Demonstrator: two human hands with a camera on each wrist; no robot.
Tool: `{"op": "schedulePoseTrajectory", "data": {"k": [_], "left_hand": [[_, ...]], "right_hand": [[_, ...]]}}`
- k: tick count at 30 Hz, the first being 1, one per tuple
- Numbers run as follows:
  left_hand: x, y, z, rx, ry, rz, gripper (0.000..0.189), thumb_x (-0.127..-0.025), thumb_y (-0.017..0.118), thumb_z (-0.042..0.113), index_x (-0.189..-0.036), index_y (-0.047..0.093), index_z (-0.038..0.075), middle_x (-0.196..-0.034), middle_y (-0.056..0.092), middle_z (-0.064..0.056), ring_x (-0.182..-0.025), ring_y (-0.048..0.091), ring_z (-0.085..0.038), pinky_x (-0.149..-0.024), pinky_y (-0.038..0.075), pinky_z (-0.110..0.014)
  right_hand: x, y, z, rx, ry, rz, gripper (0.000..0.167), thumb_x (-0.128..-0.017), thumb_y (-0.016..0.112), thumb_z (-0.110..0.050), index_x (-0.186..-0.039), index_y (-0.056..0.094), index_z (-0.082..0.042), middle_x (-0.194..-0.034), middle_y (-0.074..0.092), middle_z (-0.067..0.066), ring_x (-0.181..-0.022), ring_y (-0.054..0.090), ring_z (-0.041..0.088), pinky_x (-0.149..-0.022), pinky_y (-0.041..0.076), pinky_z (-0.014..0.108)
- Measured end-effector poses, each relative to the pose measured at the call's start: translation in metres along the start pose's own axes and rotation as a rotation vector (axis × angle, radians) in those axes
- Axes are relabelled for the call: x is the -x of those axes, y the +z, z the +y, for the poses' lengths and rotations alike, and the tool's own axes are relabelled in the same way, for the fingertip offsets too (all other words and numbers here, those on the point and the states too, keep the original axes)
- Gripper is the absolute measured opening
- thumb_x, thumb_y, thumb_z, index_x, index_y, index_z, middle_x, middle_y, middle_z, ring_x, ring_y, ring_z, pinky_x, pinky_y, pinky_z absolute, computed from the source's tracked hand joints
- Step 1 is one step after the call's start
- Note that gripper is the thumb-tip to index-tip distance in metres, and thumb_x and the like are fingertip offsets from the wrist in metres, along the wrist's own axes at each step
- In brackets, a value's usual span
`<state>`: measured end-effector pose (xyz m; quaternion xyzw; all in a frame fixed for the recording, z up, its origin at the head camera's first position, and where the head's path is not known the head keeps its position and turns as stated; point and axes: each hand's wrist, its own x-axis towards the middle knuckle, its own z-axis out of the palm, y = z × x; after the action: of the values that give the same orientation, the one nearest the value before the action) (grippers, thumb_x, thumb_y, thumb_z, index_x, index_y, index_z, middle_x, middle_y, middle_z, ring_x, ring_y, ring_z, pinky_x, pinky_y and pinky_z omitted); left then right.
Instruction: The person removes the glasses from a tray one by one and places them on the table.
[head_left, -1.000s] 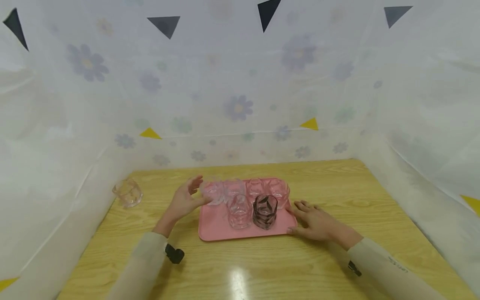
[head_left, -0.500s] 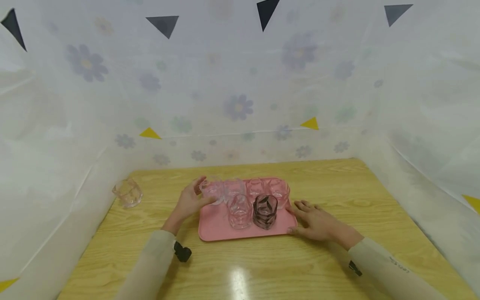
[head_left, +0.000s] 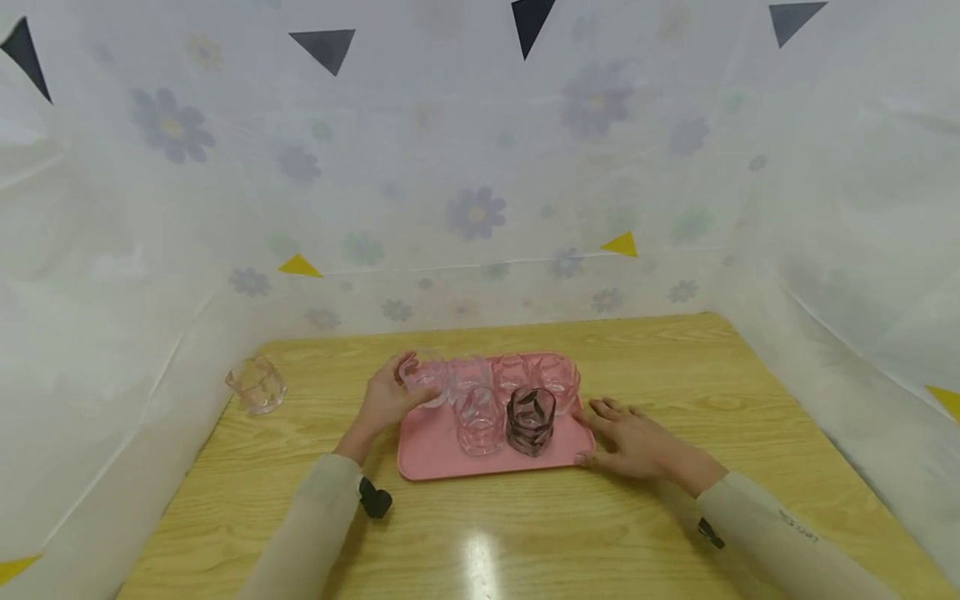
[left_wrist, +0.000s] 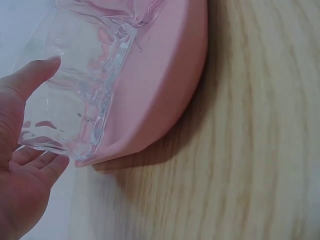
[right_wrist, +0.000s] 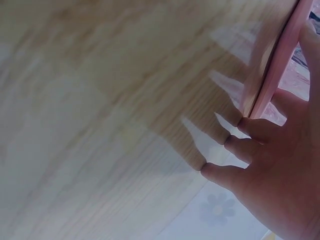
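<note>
My left hand (head_left: 385, 403) holds a clear glass (head_left: 424, 382) at the back left of a pink tray (head_left: 431, 458). In the left wrist view the thumb (left_wrist: 37, 75) lies across the glass's near side, and the other fingers go round its far side. Several more clear glasses share the tray, including one in front (head_left: 480, 423). Beside that one stands a smoky dark glass (head_left: 531, 423). At the tray's right edge my right hand (head_left: 630, 443) lies spread, fingertips against the rim and on the wooden table (right_wrist: 125, 100).
Away from the tray, a lone clear glass (head_left: 258, 386) stands at the table's left edge. White flower-printed sheeting (head_left: 480, 275) walls in the back and both sides. The tray's front-left part (head_left: 423, 442) shows bare pink.
My left hand has moved right and closed in from beside the back-left glass to hold it. The right hand, tray and glasses stay where they were.
</note>
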<state>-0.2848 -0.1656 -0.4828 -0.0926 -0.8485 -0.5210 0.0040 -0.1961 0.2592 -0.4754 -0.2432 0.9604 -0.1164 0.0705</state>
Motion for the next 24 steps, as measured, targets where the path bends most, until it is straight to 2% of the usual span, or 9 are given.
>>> {"op": "schedulePoseTrajectory", "data": {"k": [9,13,19,24], "left_hand": [[0.0024,0.0003,0.0024,-0.031,0.003,0.033,0.087,-0.086,0.089,0.026,-0.158,0.046,0.003,-0.154,0.057,-0.021,-0.139,0.057,-0.04,-0.111,0.053,-0.055],[0.0035,0.0014,0.0028,-0.029,0.0,0.056,0.085,-0.085,0.09,0.025,-0.156,0.049,0.005,-0.153,0.058,-0.019,-0.136,0.059,-0.037,-0.104,0.056,-0.05],[0.0041,0.0042,0.0004,0.014,0.016,0.084,0.083,-0.084,0.091,0.023,-0.154,0.051,0.004,-0.152,0.06,-0.016,-0.14,0.056,-0.037,-0.108,0.055,-0.052],[0.0041,0.0028,0.0039,-0.027,0.022,0.096,0.083,-0.084,0.09,0.026,-0.154,0.051,0.004,-0.152,0.059,-0.017,-0.139,0.057,-0.036,-0.108,0.054,-0.054]], "right_hand": [[-0.0001,0.0022,0.0018,-0.017,-0.009,0.004,0.085,-0.1,0.056,-0.069,-0.163,0.04,-0.014,-0.165,0.038,0.03,-0.154,0.032,0.053,-0.119,0.026,0.078],[-0.0012,0.0047,0.0031,-0.019,-0.006,-0.002,0.085,-0.1,0.055,-0.069,-0.164,0.04,-0.015,-0.165,0.037,0.03,-0.154,0.032,0.053,-0.12,0.025,0.078],[-0.0011,0.0044,0.0033,-0.015,-0.007,0.002,0.085,-0.1,0.055,-0.069,-0.163,0.041,-0.013,-0.164,0.038,0.03,-0.153,0.033,0.054,-0.118,0.027,0.078],[-0.0009,0.0016,0.0019,-0.015,-0.016,0.008,0.086,-0.1,0.057,-0.068,-0.163,0.041,-0.011,-0.163,0.039,0.031,-0.152,0.033,0.054,-0.118,0.027,0.078]]}}
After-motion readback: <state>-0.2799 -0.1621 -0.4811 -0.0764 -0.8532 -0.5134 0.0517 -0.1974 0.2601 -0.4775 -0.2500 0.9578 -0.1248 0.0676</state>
